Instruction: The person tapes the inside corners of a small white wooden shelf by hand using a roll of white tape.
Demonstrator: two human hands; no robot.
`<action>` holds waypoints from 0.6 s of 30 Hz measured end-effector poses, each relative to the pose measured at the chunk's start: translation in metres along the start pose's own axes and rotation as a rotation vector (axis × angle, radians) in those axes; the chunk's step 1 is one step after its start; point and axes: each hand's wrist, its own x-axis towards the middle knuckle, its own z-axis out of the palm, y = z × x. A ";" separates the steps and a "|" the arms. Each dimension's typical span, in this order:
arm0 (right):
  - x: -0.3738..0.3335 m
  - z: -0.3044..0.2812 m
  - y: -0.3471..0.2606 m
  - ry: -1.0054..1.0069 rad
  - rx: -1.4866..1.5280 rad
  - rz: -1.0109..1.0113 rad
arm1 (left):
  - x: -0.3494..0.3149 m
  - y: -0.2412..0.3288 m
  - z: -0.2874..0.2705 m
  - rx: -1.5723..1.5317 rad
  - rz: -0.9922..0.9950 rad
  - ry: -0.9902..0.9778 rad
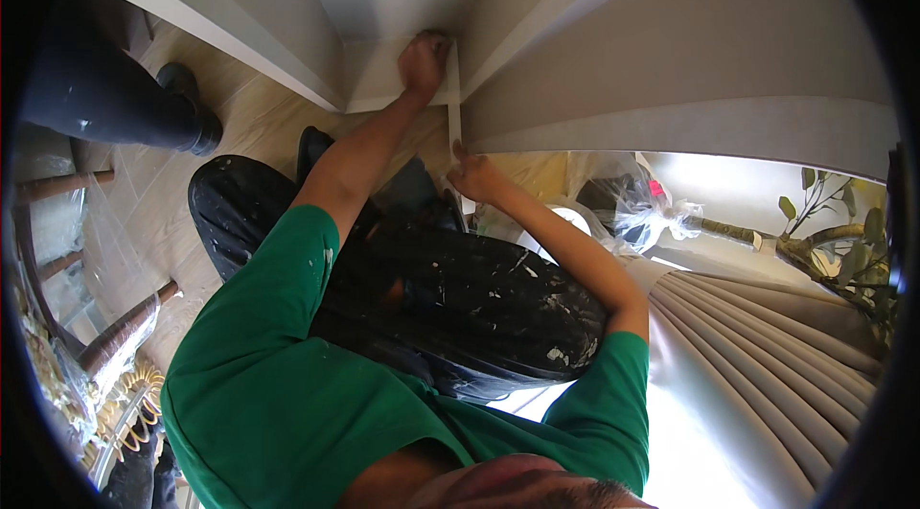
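Observation:
A narrow, flat white strip [455,116] runs from the inner corner of a pale cabinet or shelf bay down past its front edge. My left hand [424,65] reaches into the bay beside the strip's upper end, its fingers curled against the back corner; what they hold is hidden. Lower down, my right hand [476,175] is closed on the strip, the index finger pointing up along it. The strip's lower end shows just below that hand, near my knees.
Pale side panels [278,20] and a broad board [671,78] hem in both arms. Another person's leg [105,87] stands at left on the wood-look floor [254,102], near plastic-wrapped furniture [125,327]. At right are a beige curtain [767,356], clear plastic wrap [652,212] and a leafy plant [853,231].

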 end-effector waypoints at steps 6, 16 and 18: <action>-0.002 0.001 0.004 0.056 0.031 -0.027 | 0.000 0.011 -0.006 -0.036 -0.026 -0.024; -0.002 0.002 0.004 0.080 0.022 -0.023 | 0.000 0.008 -0.003 -0.010 -0.008 -0.013; -0.002 -0.001 0.001 0.049 0.020 0.016 | 0.000 0.006 -0.003 -0.007 -0.021 -0.018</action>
